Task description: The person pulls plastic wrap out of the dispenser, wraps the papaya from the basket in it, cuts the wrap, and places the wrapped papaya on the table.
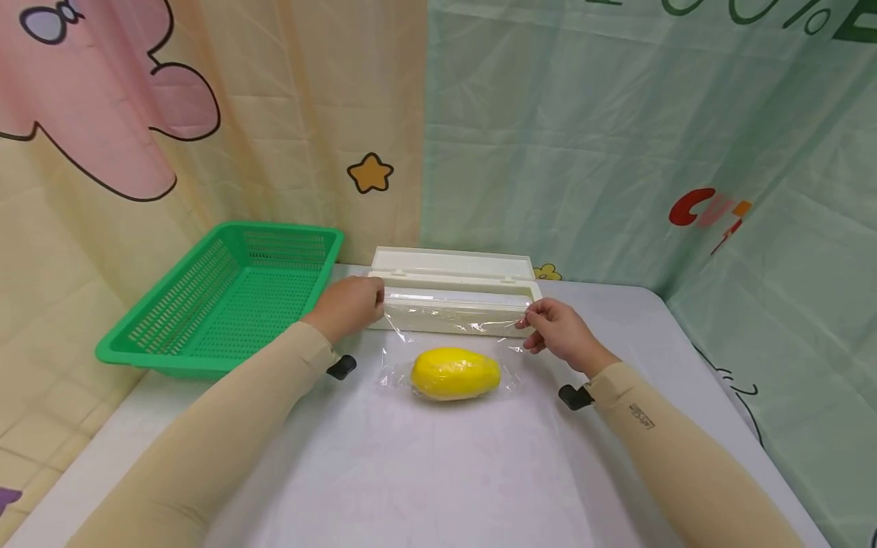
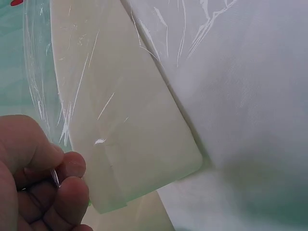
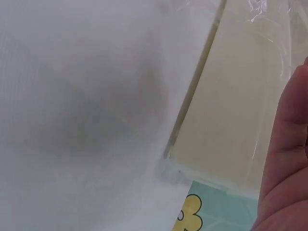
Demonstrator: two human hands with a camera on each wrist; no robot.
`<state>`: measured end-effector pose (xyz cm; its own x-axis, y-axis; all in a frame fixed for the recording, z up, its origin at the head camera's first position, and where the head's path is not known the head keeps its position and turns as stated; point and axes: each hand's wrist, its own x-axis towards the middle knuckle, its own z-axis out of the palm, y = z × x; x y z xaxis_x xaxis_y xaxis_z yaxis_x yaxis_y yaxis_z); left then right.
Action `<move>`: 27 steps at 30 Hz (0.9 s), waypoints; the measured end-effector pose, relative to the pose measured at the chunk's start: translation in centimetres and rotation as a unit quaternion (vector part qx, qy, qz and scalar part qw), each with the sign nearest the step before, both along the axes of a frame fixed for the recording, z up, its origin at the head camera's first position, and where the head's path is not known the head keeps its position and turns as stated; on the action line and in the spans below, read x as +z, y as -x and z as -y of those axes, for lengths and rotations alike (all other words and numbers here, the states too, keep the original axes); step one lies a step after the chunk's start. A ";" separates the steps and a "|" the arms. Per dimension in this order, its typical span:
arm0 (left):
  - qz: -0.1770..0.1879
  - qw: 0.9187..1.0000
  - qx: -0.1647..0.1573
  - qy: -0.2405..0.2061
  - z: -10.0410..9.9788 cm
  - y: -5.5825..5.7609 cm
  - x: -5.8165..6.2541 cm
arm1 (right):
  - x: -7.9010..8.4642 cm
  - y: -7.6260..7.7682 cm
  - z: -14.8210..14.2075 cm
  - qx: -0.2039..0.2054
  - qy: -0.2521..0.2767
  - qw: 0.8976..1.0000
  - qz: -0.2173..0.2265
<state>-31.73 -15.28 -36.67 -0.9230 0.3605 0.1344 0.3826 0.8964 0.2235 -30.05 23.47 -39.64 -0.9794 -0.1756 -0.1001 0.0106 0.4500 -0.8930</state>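
Clear cling film (image 1: 455, 320) is stretched between my two hands in front of an open white cling film dispenser box (image 1: 445, 323). My left hand (image 1: 352, 304) pinches the film's left edge between thumb and fingertips; the left wrist view shows the film (image 2: 86, 72) running up from that pinch across the box (image 2: 130, 130). Its other edge is pinched by my right hand (image 1: 558, 331) at the box's right end. Just nearer to me, a smooth yellow oblong fruit (image 1: 455, 374) lies on its side, with shiny film over and around it. The right wrist view shows only part of my right hand (image 3: 286, 154).
At the left stands a green plastic basket (image 1: 219, 365) with slotted walls. A white cloth (image 1: 438, 472) covers the table. Behind the box, its raised lid (image 1: 452, 263) stands close to a printed curtain (image 1: 548, 152), which also runs along the right side.
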 end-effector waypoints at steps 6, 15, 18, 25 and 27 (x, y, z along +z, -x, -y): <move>0.018 1.000 -0.003 -0.016 -0.1 -0.3 0.0 | -0.2 -0.7 0.4 0.020 0.084 0.995 0.043; 0.073 0.995 -0.014 -0.066 -0.2 -1.0 0.1 | -0.4 -1.4 -0.1 0.045 0.095 0.993 0.052; 0.089 0.993 -0.022 -0.079 0.0 -1.3 0.2 | -0.5 -1.8 -0.2 0.064 0.066 0.995 0.042; 0.110 0.986 -0.036 -0.122 0.2 -2.4 -0.2 | -0.7 -3.0 0.9 0.095 -0.076 0.992 -0.034; 0.118 0.982 -0.041 -0.142 0.2 -2.9 -0.3 | -0.8 -3.3 1.4 0.098 -0.104 0.988 -0.054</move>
<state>-28.86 -15.49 -37.01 -0.9100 0.4139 0.0265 0.3587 0.7533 0.5512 -26.75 22.11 -40.41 -0.9352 -0.3504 -0.0505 -0.1858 0.6071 -0.7726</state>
